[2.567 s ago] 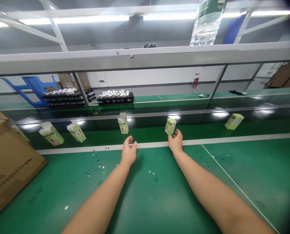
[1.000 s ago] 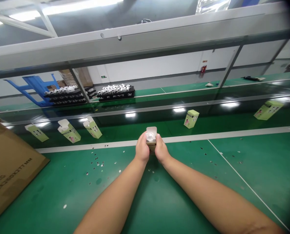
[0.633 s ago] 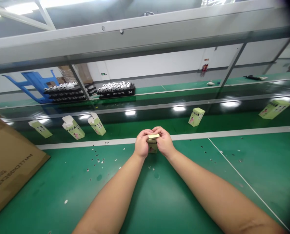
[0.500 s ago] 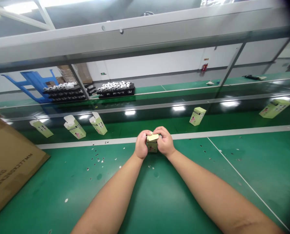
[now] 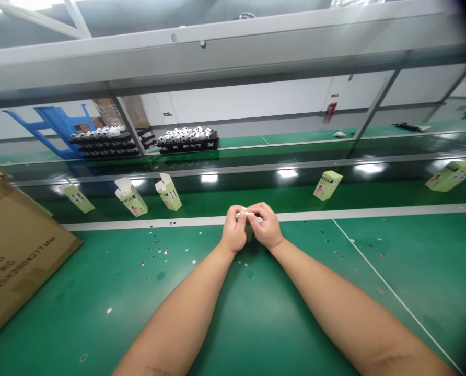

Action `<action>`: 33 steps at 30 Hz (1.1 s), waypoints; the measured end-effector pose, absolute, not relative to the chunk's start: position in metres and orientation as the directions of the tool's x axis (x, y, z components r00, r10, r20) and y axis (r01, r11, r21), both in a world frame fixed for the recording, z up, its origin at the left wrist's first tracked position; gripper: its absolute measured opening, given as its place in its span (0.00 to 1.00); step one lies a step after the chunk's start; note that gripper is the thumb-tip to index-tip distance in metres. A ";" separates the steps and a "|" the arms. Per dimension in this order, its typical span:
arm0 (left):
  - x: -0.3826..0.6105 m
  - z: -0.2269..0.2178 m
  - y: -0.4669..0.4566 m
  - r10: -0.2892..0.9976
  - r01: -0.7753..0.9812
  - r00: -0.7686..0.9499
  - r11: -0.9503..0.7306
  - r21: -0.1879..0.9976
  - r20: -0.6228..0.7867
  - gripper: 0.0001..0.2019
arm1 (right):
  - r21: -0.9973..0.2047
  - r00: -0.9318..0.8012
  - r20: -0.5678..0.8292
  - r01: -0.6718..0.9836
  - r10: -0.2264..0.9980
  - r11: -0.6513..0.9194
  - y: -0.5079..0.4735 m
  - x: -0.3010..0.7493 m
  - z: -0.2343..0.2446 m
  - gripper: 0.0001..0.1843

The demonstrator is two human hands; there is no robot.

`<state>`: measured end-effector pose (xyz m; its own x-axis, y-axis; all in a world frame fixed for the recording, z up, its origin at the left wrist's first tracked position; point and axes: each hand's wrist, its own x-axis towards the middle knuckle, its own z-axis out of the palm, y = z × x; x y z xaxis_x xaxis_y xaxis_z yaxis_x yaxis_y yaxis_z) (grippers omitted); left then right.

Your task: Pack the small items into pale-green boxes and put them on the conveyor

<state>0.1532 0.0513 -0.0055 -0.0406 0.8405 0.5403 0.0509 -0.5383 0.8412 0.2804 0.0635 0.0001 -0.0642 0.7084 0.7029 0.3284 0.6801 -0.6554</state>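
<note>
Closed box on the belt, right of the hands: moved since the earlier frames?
Yes. The closed box has travelled right along the belt: earlier well left of where the diagonal white line meets the edge stripe, now almost level with it.

Both bare forearms stretch forward and converge. The left hand [image 5: 234, 233] and right hand [image 5: 267, 228] close around a small green carton [image 5: 249, 235] from either side, fingers curled and fingertips pinching at its top flap, knuckles nearly touching.
</note>
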 end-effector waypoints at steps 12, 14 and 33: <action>0.155 -0.005 0.049 0.880 -0.064 -0.040 -0.476 0.877 0.474 0.08 | -0.656 -0.123 0.704 0.265 0.700 0.706 0.066 0.280 -0.004 0.08; 0.153 -0.006 0.049 0.888 -0.056 -0.037 -0.460 0.886 0.459 0.07 | -0.671 -0.112 0.697 0.250 0.709 0.698 0.067 0.280 -0.006 0.09; 0.018 0.040 0.143 0.655 0.490 -0.641 -0.051 0.870 0.400 0.45 | -0.513 0.076 0.481 0.832 0.873 0.210 0.157 0.347 0.015 0.31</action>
<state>0.0182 0.1427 0.0405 -0.6411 0.6551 0.3998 0.4901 -0.0514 0.8701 0.3472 0.1565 0.0150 0.0763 0.8731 0.4814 0.8323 0.2101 -0.5129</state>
